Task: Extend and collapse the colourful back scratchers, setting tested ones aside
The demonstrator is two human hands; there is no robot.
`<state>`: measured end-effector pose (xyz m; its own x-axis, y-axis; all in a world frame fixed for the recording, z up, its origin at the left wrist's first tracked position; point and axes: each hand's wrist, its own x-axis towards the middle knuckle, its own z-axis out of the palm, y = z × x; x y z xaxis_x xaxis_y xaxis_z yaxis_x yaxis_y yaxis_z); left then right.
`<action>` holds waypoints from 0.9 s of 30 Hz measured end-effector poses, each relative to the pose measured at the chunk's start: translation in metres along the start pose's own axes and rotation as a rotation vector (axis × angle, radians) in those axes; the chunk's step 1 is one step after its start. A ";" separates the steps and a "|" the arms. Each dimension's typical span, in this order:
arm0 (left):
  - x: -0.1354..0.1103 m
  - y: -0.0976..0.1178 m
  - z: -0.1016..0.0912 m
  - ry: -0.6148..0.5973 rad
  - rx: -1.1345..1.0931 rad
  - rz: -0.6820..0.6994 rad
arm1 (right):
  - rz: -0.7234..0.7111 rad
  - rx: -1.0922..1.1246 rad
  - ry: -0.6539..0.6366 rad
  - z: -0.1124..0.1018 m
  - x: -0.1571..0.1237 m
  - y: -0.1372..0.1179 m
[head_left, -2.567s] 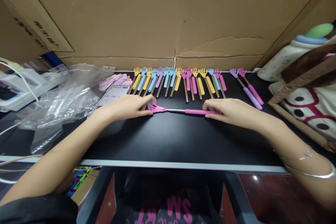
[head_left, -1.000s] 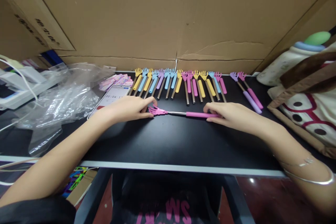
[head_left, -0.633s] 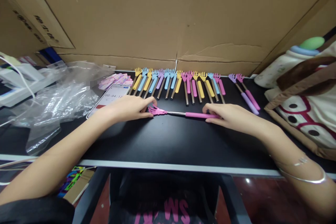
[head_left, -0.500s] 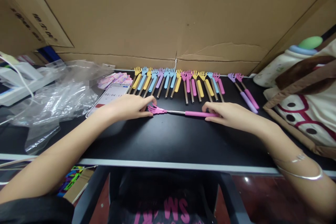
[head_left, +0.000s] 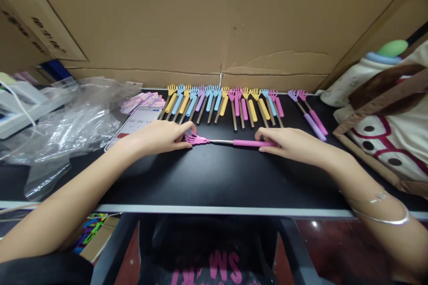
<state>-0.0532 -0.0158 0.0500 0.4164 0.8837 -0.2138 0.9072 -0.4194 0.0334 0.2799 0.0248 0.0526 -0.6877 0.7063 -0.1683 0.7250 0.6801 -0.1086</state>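
Observation:
A pink hand-shaped back scratcher (head_left: 227, 142) lies crosswise on the black table (head_left: 214, 178), its thin metal rod partly drawn out. My left hand (head_left: 160, 136) pinches the pink claw end. My right hand (head_left: 287, 141) is closed on the pink handle end. Just behind them, a row of several folded scratchers (head_left: 220, 102) in yellow, blue, purple and pink lies side by side. Two more, purple and pink (head_left: 309, 113), lie apart at the right.
A phone (head_left: 135, 122) showing a timer lies behind my left hand. Crumpled clear plastic bags (head_left: 67, 120) and pink packets (head_left: 140, 100) sit at the left. A cardboard wall (head_left: 214, 22) closes the back. A cloth bag (head_left: 384, 129) stands at the right.
Both hands keep their hold on the pink scratcher, which stays about the same length. The view has drifted slightly; nothing else has moved.

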 end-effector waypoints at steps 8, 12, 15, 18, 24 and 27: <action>0.000 0.000 0.001 0.008 0.035 -0.004 | 0.003 0.000 0.006 0.000 -0.001 -0.002; 0.001 0.000 0.001 0.010 0.059 0.003 | -0.003 0.010 0.007 0.000 -0.002 0.000; 0.000 0.000 0.001 0.023 0.073 0.012 | -0.003 0.011 0.010 0.001 -0.002 0.000; 0.000 0.000 0.002 0.039 0.072 0.008 | 0.003 0.002 0.007 0.001 -0.002 -0.001; 0.001 -0.001 0.002 0.034 0.068 0.011 | 0.010 -0.003 -0.006 0.000 -0.001 -0.001; 0.001 -0.001 0.002 0.031 0.066 0.012 | 0.005 -0.005 -0.001 0.001 -0.001 0.000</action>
<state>-0.0537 -0.0150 0.0476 0.4297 0.8842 -0.1833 0.8967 -0.4418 -0.0290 0.2806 0.0235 0.0520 -0.6840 0.7094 -0.1701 0.7282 0.6776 -0.1026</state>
